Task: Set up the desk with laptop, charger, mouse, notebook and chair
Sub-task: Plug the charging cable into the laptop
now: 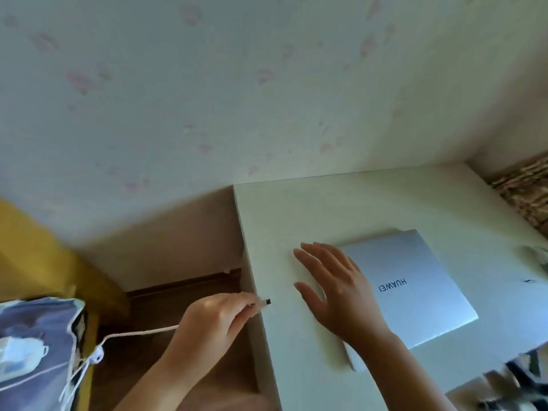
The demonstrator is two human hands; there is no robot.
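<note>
Bringing the charger plug (264, 302) up over the table (296, 366) edge, we are pinching it in our left hand (213, 318), its tip pointing right toward the closed laptop (415, 292). Our right hand (335, 292) is lying open and flat, partly on the lid's left edge, between plug and laptop side. The white cable (139, 333) is trailing left toward a patterned bag (35, 345).
</note>
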